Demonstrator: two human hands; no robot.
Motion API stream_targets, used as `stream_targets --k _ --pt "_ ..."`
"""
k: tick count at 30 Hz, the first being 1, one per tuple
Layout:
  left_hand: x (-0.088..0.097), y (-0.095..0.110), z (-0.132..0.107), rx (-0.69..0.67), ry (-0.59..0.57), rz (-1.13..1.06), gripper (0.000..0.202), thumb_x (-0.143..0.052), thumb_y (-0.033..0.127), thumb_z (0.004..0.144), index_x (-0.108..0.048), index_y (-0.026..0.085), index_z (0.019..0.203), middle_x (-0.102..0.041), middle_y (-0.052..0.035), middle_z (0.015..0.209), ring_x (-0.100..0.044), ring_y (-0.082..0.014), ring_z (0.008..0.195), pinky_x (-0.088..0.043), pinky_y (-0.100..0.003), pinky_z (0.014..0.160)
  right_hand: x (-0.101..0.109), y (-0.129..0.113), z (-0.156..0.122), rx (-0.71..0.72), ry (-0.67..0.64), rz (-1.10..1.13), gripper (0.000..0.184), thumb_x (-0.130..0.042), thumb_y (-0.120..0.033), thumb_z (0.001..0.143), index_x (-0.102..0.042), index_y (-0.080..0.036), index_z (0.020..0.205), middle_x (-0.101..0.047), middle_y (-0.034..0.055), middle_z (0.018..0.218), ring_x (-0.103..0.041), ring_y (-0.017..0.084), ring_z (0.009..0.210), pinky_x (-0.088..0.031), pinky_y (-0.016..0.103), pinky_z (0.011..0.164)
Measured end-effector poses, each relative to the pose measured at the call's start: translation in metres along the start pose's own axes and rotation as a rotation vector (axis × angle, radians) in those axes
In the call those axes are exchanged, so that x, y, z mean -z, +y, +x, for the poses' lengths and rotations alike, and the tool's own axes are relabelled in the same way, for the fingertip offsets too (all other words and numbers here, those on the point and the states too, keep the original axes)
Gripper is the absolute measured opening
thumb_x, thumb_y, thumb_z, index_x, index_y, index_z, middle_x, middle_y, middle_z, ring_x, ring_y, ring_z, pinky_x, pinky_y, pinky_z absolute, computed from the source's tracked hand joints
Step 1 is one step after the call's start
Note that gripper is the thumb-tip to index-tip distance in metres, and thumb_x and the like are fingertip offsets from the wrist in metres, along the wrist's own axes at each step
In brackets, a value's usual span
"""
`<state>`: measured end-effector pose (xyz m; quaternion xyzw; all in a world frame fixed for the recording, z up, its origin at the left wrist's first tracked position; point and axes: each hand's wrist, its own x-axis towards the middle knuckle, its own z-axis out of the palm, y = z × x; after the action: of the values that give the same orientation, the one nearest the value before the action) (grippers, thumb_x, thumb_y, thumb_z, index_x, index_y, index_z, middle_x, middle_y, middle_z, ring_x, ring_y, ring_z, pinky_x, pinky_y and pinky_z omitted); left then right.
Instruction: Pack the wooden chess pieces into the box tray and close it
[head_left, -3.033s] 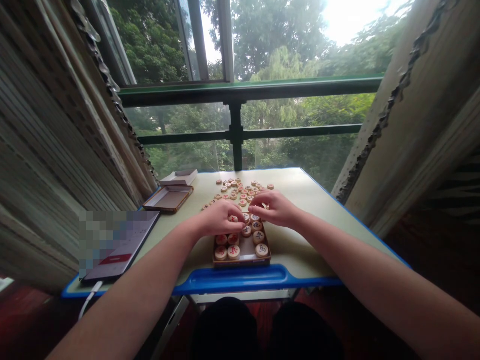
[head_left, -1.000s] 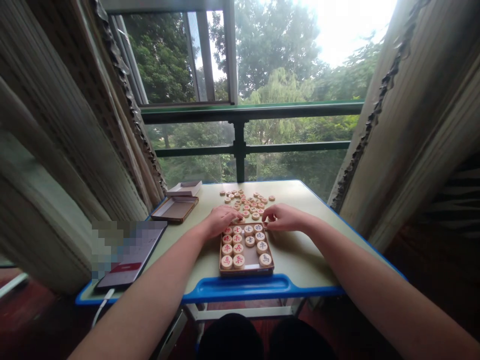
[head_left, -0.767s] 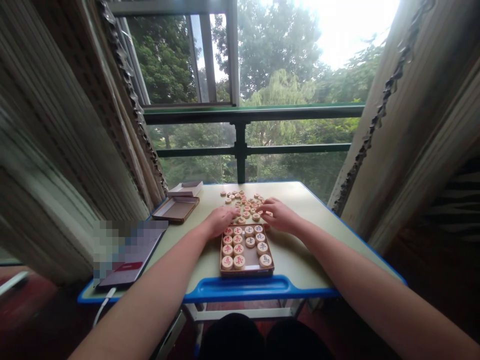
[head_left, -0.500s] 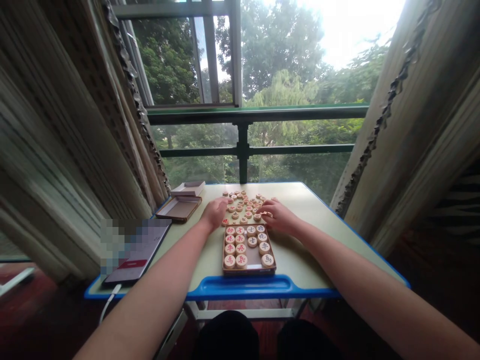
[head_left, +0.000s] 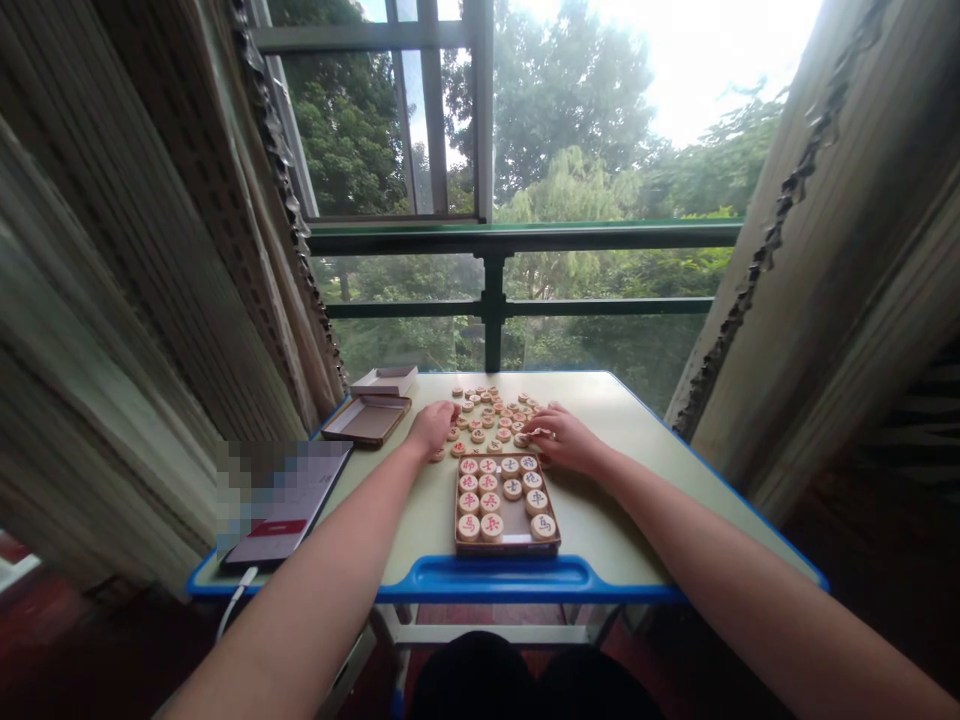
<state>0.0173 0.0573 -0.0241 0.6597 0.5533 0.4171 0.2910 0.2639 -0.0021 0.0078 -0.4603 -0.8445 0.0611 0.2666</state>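
Loose round Chinese chess pieces lie spread over the far half of the table. My left hand is cupped at the left side of this spread, its fingers loosely bent against pieces and partly hidden. One piece shows below that hand. On the right side, my right hand has its fingers apart, the tips at a piece. Nearer to me is a shallow box with red-marked pieces in two columns on its left and dark-marked pieces on its right.
A shallow brown box part and a white one lie at the back left. A tablet-like device with a white cable is at the left edge. A blue tray forms the table's front; curtains flank the window.
The view has shifted slightly, moving the scene right and down. A piece now shows below my left hand. Both hands stay beside the loose pieces; the pieces in the box look the same.
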Motion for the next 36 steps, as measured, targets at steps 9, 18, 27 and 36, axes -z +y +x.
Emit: stream_targets --k 9,18,27,36 --pt "-0.004 0.007 0.000 0.031 0.057 -0.297 0.041 -0.037 -0.001 0.062 -0.063 0.011 0.091 -0.068 -0.0092 0.097 -0.063 -0.0137 0.090 -0.051 -0.026 0.080 0.000 -0.003 0.000 0.021 0.039 0.024 0.021 -0.053 -0.012 0.074 -0.071 -0.018 0.084 -0.068 0.0068 0.092 -0.051 0.020 0.085 -0.037 0.036 0.085" --pt "0.018 0.010 -0.001 0.053 0.113 -0.103 0.043 -0.040 0.002 0.058 -0.066 0.012 0.090 -0.068 -0.0085 0.099 -0.060 -0.0183 0.092 -0.049 -0.031 0.082 0.001 -0.001 -0.001 0.033 0.073 0.034 0.019 -0.054 -0.015 0.075 -0.071 -0.019 0.081 -0.068 0.0072 0.088 -0.052 0.021 0.085 -0.039 0.036 0.083" --pt "0.014 0.005 -0.007 0.049 0.024 0.081 0.027 -0.049 0.008 0.063 -0.069 0.016 0.079 -0.070 -0.0066 0.089 -0.061 -0.0198 0.093 -0.045 -0.032 0.088 0.001 -0.008 -0.001 0.078 0.082 0.054 0.021 -0.051 -0.018 0.080 -0.071 -0.018 0.085 -0.069 0.0079 0.090 -0.053 0.021 0.087 -0.038 0.037 0.084" --pt "0.016 -0.003 0.002 0.102 0.056 0.033 0.037 -0.039 0.003 0.068 -0.064 0.011 0.095 -0.069 -0.0090 0.091 -0.064 -0.0128 0.075 -0.050 -0.024 0.066 -0.001 -0.005 -0.002 0.082 0.095 0.054 0.021 -0.051 -0.019 0.080 -0.071 -0.019 0.086 -0.068 0.0075 0.091 -0.053 0.022 0.088 -0.037 0.039 0.085"
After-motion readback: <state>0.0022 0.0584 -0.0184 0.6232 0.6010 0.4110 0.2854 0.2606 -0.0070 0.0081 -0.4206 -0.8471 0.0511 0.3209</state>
